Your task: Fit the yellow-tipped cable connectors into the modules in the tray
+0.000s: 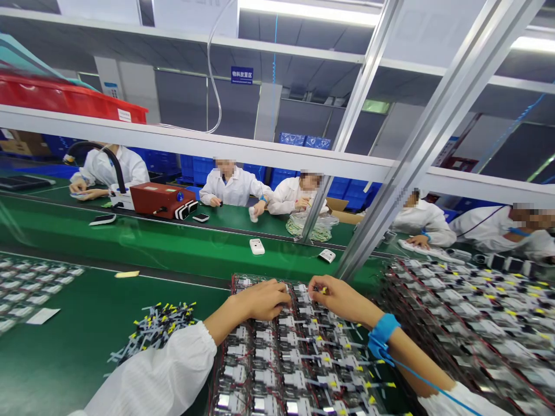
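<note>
In front of me lies a clear tray with rows of small white electronic parts, red wires and yellow-tipped strips. My left hand is over its far rows, palm down, fingers curled in among the parts; whatever they grip is hidden. Close by on the right, my right hand pinches a small strip with a yellow tip and a dark end. A blue wrist strap with a cord circles my right wrist. Left of the tray, loose yellow-tipped strips form a pile on the green table.
More filled trays stand at right, others at far left. White devices lie on the green conveyor belt beyond. A metal post slants down at right. Several co-workers in white coats sit across the line.
</note>
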A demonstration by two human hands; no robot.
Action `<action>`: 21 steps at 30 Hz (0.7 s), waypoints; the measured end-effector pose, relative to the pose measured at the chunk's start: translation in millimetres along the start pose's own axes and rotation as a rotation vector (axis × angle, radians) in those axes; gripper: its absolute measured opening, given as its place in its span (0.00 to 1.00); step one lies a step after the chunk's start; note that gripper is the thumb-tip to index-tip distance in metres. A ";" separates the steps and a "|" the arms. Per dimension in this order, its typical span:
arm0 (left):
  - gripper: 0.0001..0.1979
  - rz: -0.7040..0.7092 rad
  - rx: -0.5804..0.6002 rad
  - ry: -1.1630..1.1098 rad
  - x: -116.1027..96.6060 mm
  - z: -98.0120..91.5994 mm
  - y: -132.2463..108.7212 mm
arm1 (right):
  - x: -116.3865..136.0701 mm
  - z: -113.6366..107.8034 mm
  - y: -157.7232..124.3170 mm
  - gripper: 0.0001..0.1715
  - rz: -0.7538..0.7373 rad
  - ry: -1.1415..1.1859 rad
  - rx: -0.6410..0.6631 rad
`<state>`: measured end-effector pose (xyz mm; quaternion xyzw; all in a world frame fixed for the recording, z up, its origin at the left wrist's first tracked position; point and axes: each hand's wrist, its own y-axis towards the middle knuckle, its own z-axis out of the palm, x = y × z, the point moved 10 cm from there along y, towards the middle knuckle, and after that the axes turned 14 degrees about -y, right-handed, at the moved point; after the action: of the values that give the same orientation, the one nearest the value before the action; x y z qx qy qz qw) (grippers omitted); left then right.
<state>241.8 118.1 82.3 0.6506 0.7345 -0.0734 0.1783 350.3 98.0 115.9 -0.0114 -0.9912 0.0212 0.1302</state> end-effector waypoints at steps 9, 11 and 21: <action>0.20 0.037 0.076 0.063 -6.1 0.6 2.0 | 1.6 8.1 4.3 0.11 -0.007 -0.029 0.029; 0.18 0.041 0.103 0.069 -6.3 1.4 2.8 | 2.0 10.3 5.7 0.11 -0.004 -0.039 0.030; 0.13 0.030 0.136 0.093 -11.8 0.7 7.3 | -1.5 23.9 13.5 0.06 0.037 -0.024 0.088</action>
<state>250.2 108.0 86.8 0.6747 0.7256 -0.0903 0.1006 345.7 110.4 91.8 -0.0240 -0.9904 0.0672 0.1185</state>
